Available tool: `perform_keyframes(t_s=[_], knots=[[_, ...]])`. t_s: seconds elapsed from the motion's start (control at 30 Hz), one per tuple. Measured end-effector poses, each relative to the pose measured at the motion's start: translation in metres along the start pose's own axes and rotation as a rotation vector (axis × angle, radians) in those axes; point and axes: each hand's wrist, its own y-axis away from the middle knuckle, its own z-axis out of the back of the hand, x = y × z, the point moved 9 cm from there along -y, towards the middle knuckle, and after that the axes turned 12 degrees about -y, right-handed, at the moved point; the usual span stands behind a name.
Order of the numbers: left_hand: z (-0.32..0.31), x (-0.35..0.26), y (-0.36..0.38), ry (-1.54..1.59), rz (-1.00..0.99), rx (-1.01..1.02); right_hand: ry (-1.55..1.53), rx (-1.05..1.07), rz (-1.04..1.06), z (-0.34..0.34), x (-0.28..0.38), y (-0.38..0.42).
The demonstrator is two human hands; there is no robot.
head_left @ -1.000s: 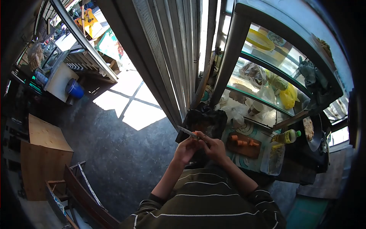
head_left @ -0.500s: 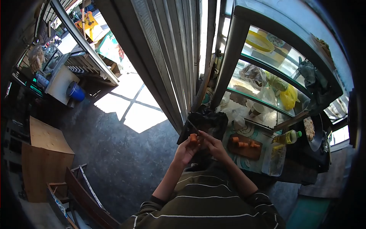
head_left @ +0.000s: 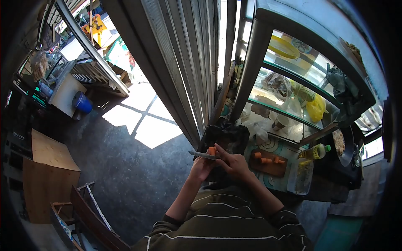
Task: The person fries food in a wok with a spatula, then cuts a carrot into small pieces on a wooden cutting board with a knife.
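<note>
An orange carrot piece [head_left: 212, 150] is in my left hand [head_left: 201, 168], its fingers closed round the piece. My right hand [head_left: 235, 165] grips a knife [head_left: 202, 154], whose blade lies across the near side of the carrot and points left. Both hands are close together over the near edge of a black plastic-lined container [head_left: 228, 136]. To their right, several carrot pieces [head_left: 265, 160] rest on a brown cutting board [head_left: 273, 168]. The knife's handle is mostly hidden by my right hand.
Right of the board are a clear plastic tub [head_left: 301, 178], a bottle with a green cap [head_left: 315, 152] and a pan [head_left: 342, 146]. A glass cabinet [head_left: 261, 54] holding bags stands behind. Corrugated metal [head_left: 180, 54] rises ahead; a blue bucket [head_left: 82, 101] is at the left.
The knife has swung from pointing away from me to lying crosswise over the carrot piece, blade to the left. My right hand has turned with it and moved slightly nearer to me.
</note>
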Motion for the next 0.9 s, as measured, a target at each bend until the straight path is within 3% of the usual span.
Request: perform_keyframes(t_s=[0.07, 0.2, 0.77, 0.9], knots=[[0.000, 0.002, 0.000, -0.011, 0.005, -0.002, 0.068, -0.041, 0.107, 0.004, 0.006, 0.000], [-0.003, 0.006, -0.002, 0.009, 0.008, 0.010, 0.109, 0.003, 0.074, 0.007, 0.011, 0.003], [-0.002, 0.018, 0.002, 0.104, 0.069, 0.001, 0.102, -0.193, 0.111, 0.006, 0.007, 0.016], [-0.005, 0.023, 0.001, 0.003, 0.047, 0.042, 0.099, -0.218, 0.111, 0.005, -0.005, 0.014]])
